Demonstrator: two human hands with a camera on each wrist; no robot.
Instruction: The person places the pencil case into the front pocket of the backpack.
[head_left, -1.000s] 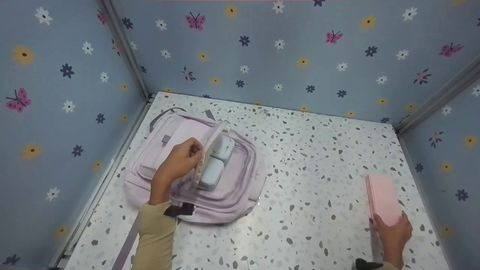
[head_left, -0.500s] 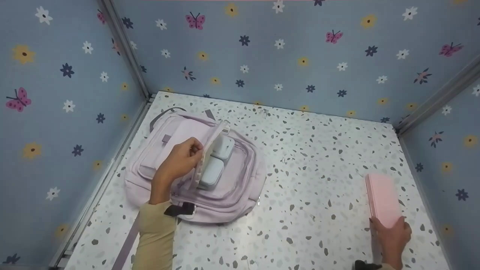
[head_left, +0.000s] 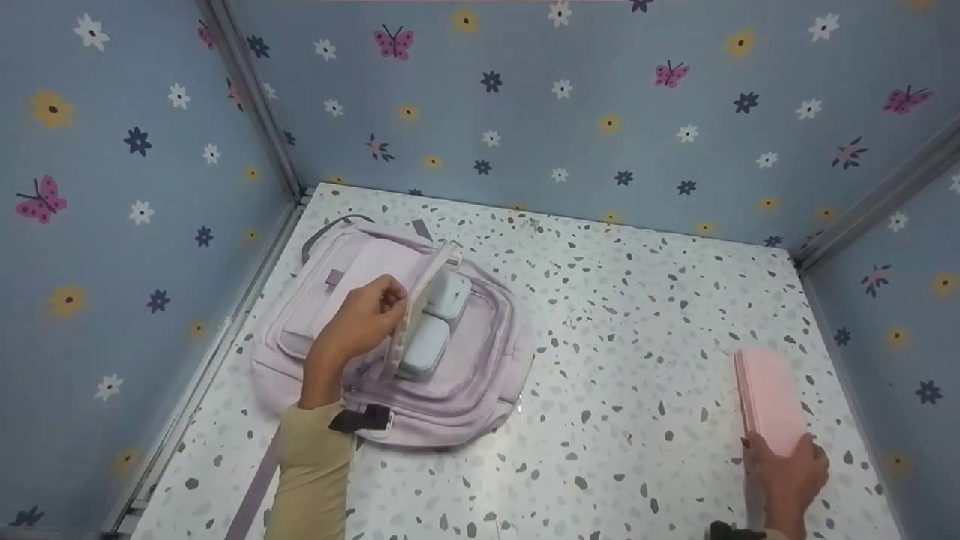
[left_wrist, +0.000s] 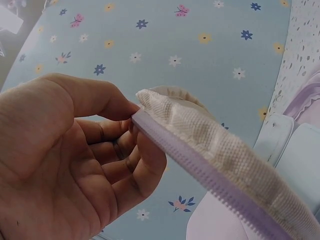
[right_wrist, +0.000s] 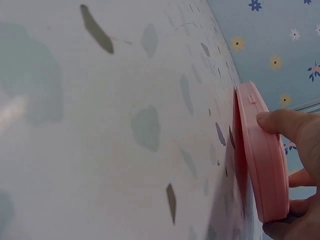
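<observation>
A pale purple backpack (head_left: pixel 480 375) lies on the left of the table, its front pocket unzipped. My left hand (head_left: pixel 360 322) pinches the edge of the pocket flap (head_left: pixel 411 322) and holds it raised; in the left wrist view the thumb and fingers close on the zipper edge (left_wrist: pixel 200 172). Two pale rounded boxes, one (head_left: pixel 426 345) nearer and one (head_left: pixel 450 294) farther, sit in the pocket. At the right, my right hand (head_left: pixel 787 472) grips the near end of a long pink case (head_left: pixel 771 397). A small latch (right_wrist: pixel 252 99) shows on its side in the right wrist view.
Flower-and-butterfly panels (head_left: pixel 555 112) enclose the speckled white table (head_left: pixel 615 337) at the back and both sides. A backpack strap (head_left: pixel 255 487) trails toward the front left. Bare tabletop separates the backpack from the pink case.
The right hand has shifted slightly on the near end of the pink case. The left hand still holds the flap up, and the backpack has stayed in place.
</observation>
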